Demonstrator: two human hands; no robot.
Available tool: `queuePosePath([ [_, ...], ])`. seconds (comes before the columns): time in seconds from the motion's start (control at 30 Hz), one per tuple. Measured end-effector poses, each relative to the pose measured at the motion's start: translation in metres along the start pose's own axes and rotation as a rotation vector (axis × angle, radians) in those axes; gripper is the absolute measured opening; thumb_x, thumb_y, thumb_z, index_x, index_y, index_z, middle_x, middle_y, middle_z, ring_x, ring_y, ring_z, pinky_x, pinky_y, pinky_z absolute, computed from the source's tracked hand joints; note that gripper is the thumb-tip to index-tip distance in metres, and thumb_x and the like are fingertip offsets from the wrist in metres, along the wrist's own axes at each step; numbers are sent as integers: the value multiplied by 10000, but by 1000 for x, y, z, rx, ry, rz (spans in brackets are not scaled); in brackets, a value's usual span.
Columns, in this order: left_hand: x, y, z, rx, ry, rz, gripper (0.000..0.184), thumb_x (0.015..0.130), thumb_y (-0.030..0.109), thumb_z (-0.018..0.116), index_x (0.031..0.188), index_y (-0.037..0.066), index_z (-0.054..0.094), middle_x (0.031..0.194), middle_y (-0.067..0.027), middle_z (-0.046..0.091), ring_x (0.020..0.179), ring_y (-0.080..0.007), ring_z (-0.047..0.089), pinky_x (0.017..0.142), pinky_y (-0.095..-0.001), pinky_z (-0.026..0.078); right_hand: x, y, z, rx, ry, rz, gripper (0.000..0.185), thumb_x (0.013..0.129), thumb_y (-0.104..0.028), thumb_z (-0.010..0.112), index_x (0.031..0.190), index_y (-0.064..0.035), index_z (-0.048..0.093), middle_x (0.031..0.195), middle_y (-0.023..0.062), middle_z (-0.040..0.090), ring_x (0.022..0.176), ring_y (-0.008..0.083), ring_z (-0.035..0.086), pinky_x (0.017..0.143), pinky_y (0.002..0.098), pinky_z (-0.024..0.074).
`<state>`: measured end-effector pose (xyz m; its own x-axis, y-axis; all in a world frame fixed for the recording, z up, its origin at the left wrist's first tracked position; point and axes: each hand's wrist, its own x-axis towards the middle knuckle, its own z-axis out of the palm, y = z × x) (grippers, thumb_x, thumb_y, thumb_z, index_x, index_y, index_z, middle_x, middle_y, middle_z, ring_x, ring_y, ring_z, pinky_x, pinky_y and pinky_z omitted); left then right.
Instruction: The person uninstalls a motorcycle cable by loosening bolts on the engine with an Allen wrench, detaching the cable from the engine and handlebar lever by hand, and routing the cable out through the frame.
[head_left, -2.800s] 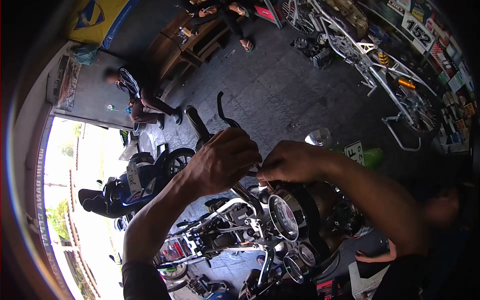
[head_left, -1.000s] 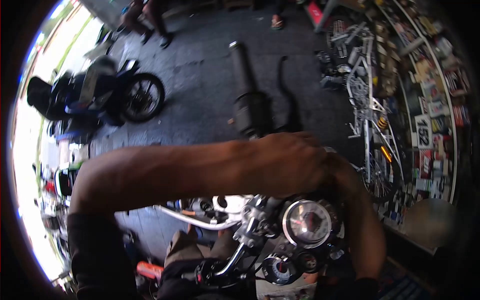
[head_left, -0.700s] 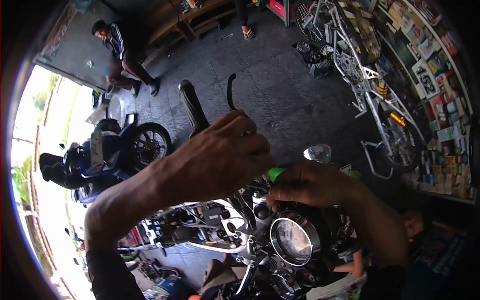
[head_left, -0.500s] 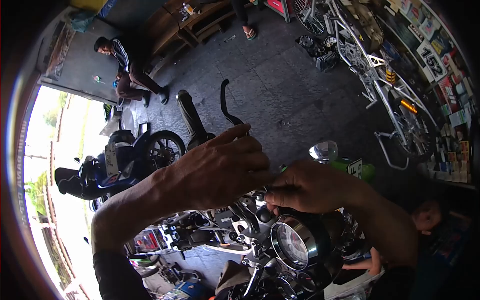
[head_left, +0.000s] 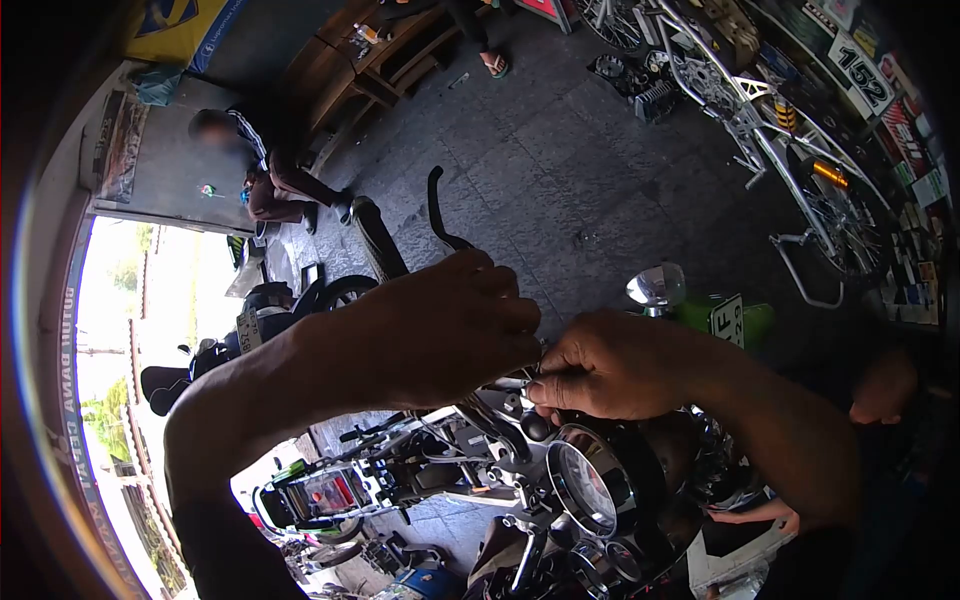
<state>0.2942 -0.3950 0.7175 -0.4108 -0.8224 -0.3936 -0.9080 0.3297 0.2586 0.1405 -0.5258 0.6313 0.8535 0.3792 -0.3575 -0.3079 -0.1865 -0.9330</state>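
Observation:
My left hand (head_left: 465, 318), its fingers curled, sits over the inner end of a motorcycle handlebar. A black lever (head_left: 436, 205) and a dark handlebar grip (head_left: 378, 240) stick out beyond its knuckles. Close beside it, my right hand (head_left: 620, 365) pinches with thumb and forefinger at a small spot by the bar. Whatever lies between the fingertips of either hand is too hidden to name. Just below the right hand is a round chrome-rimmed gauge (head_left: 585, 482). The bent handlebar tube (head_left: 492, 428) shows under the left hand.
A green motorcycle's number plate (head_left: 728, 322) and chrome lamp (head_left: 657, 287) are ahead. On the right stand a bare silver motorcycle frame (head_left: 765, 130) and a floor-level engine (head_left: 648, 95). A seated person (head_left: 275, 175) is near the wooden bench (head_left: 335, 65); another person (head_left: 885, 385) is at right.
The head view has shifted a little, moving the surroundings in frame. Both hands stay close together at the handlebar. The left fingers look more curled than before.

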Motion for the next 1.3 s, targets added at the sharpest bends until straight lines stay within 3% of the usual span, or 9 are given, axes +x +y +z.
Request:
queuePosePath([
  [0.33,-5,-8,11,-77,48,-14,243,852,181,677,1079,95,652,1051,-49,649,1078,-226,607,1035,-467,419,-1,-2,-2,13,-2,-8,355,987,-314,543,873,-37,732,691,87,674,648,187,663,673,366,499],
  [0.5,5,-4,-6,13,-183,18,264,877,199,671,1110,78,646,1104,-67,645,1093,-229,592,1041,-457,408,1,1,-2,9,-9,-49,362,988,-322,547,877,-30,730,683,94,667,631,190,655,647,369,495],
  [0.63,5,-10,-9,25,-151,50,317,795,141,710,1088,43,636,1032,-67,635,1063,-244,584,989,-394,433,2,3,-1,13,-7,-73,375,988,-321,548,849,-19,720,651,98,650,587,187,630,605,372,482],
  [0.73,7,-15,-12,-51,-236,-12,313,855,172,688,1140,58,626,1141,-97,623,1122,-270,574,1024,-431,426,0,3,-2,24,-6,-57,382,982,-321,553,823,-14,714,621,98,636,568,189,623,602,376,481],
  [0.83,2,-22,-10,-241,-114,11,334,817,93,677,1142,39,616,1180,-136,602,1151,-310,557,1020,-438,438,-1,1,-3,4,-4,-66,387,978,-321,553,803,-14,710,606,101,630,568,195,628,619,380,489],
  [0.9,4,-19,-20,-432,-91,-184,380,745,33,640,1124,33,620,1212,-157,577,1175,-339,544,1011,-451,456,-1,3,-2,10,2,-86,388,976,-321,552,796,-15,709,604,103,630,570,200,633,629,382,493],
  [1.07,-1,-18,-5,-83,-50,14,461,721,41,611,1180,15,596,1200,-162,576,1183,-349,535,988,-466,464,1,8,-1,-20,23,-136,392,977,-312,542,789,-8,704,622,113,642,591,214,652,652,387,508],
  [1.13,-2,-24,-2,-479,25,-50,444,729,31,598,1172,20,601,1170,-157,594,1175,-318,537,1001,-454,445,1,6,-2,-13,1,-111,395,978,-316,542,795,-6,703,625,113,644,593,213,654,653,386,511],
  [1.3,5,-14,-2,-145,-45,18,220,829,61,648,1048,41,634,1097,-132,621,1062,-291,592,964,-422,470,-2,2,-4,8,-29,-50,400,983,-327,535,814,-5,703,643,114,652,599,211,657,655,381,519],
])
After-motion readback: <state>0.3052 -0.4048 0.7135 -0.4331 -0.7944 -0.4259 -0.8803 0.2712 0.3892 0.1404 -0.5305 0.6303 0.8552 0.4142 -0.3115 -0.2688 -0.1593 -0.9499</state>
